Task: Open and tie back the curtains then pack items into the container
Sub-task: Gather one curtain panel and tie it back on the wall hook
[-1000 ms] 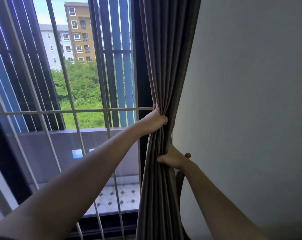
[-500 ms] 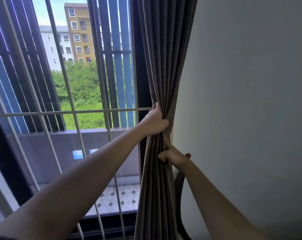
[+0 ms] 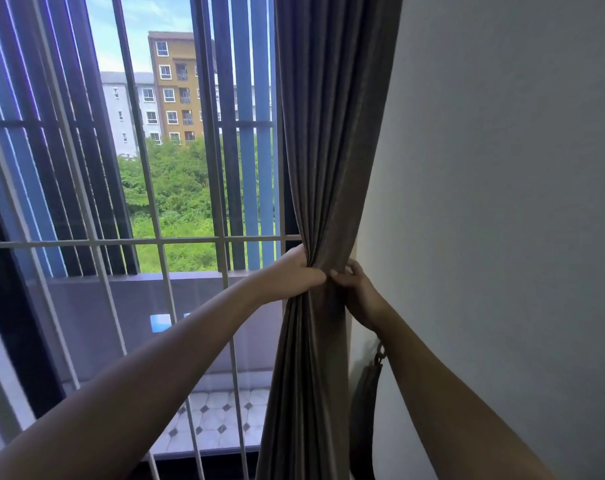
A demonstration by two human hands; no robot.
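A grey-brown curtain hangs gathered into a narrow bunch against the wall at the right of the window. My left hand is closed around the bunch from its left side at waist height of the fabric. My right hand pinches the folds from the right, its fingertips touching the left hand. A dark tie-back strap with a metal ring hangs on the wall just below my right wrist, partly hidden by my forearm. No container is in view.
White window bars cross the glass to the left. Beyond them lie a balcony wall, a tiled floor, trees and apartment blocks. A plain pale wall fills the right side.
My right hand has risen along the curtain from below the left hand to meet it at the same height. The left hand keeps its grip; the view has tilted a little.
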